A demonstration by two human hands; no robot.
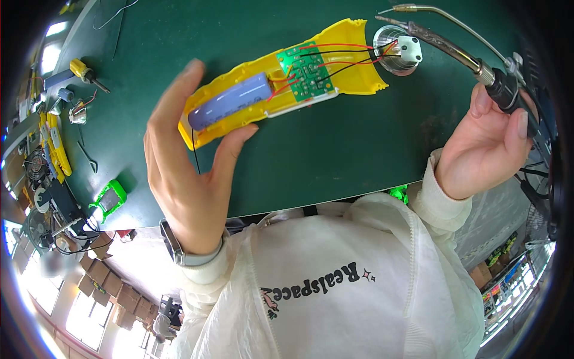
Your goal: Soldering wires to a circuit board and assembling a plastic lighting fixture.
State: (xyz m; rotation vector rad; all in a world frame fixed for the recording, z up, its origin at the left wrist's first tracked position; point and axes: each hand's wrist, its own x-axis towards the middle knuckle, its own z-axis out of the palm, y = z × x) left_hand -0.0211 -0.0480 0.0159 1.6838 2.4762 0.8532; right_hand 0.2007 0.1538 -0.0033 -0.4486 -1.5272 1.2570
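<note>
My left hand (191,155) grips the near-left end of a yellow flashlight housing half (353,57), thumb and fingers on its opposite edges. Inside lie a purple cylindrical battery (232,102) and a green circuit board (306,72). Red and black wires run from the board to a silver lamp reflector (385,48) with a white block on it, beyond the housing's wide end. A short black wire (195,152) hangs by the battery's left end. My right hand (487,134) is closed round a soldering iron (505,90), its tip close above the reflector. A thin curved metal tube (460,18) runs alongside the iron.
On the green table (311,155), a yellow-handled screwdriver (81,70), a small wired lamp part (78,112), yellow housing pieces (55,146) and a green-framed object (109,198) lie to the left. Black cables (535,173) hang at the right edge.
</note>
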